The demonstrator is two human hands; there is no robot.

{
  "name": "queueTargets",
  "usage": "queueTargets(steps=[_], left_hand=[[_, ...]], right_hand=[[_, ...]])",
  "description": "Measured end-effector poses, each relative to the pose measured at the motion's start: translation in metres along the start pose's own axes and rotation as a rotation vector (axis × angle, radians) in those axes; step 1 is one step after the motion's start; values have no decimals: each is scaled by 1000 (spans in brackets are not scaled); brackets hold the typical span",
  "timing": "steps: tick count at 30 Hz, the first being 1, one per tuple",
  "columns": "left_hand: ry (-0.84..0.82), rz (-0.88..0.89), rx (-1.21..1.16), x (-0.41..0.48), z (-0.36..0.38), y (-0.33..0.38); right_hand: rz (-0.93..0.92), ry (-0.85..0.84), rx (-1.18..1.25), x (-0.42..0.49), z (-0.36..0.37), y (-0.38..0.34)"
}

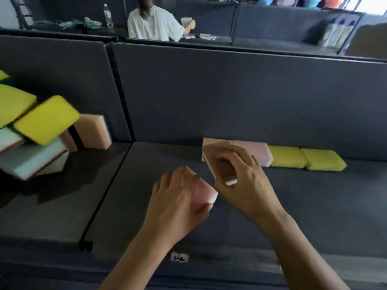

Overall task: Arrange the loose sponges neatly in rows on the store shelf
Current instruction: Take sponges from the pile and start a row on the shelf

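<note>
"Two sponges are being held right now. The left hand (pixel 178 201) is gripping a pink sponge (pixel 202 192), fingers and thumb curling round it, low over the dark shelf (pixel 314 206). Whether it is touching the shelf, I cannot tell."
"And the right hand (pixel 245 181)?"
"It is clasping a brownish sponge (pixel 222 171) with a white layer, tilting it just in front of the row along the back wall."
"What is lying in that row?"
"A peach sponge (pixel 209 143), a pale pink sponge (pixel 256 152), a yellow sponge (pixel 287 156) and a second yellow sponge (pixel 324 161) are sitting side by side."
"And the loose ones?"
"They are lying in a heap (pixel 46 120) in the compartment to the left, beyond the divider (pixel 107 193), with yellow, white and peach ones leaning on each other."
</note>
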State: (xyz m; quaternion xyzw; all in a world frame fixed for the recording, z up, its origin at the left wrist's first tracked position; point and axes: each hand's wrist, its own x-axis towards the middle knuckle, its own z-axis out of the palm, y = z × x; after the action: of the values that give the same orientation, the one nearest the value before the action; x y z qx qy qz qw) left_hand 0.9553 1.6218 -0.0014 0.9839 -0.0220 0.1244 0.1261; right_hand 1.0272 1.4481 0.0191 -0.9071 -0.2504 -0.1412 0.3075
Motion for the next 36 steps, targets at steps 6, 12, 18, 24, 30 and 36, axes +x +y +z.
queueTargets(steps=[6,12,18,24,30,36], left_hand=[[-106,79,-44,15,10,35],[-151,42,-68,23,22,35],[-27,20,-133,30,10,18],[85,41,-115,45,6,-5],[133,67,-165,52,10,-18],[212,32,-221,57,4,-25]], right_hand=[[54,-7,-10,-7,-14,26],[52,-16,8,-2,-12,37],[-9,-49,45,7,-9,37],[-110,-110,154,18,-4,29],[-175,-233,202,28,0,21],[-136,-147,92,35,6,25]])
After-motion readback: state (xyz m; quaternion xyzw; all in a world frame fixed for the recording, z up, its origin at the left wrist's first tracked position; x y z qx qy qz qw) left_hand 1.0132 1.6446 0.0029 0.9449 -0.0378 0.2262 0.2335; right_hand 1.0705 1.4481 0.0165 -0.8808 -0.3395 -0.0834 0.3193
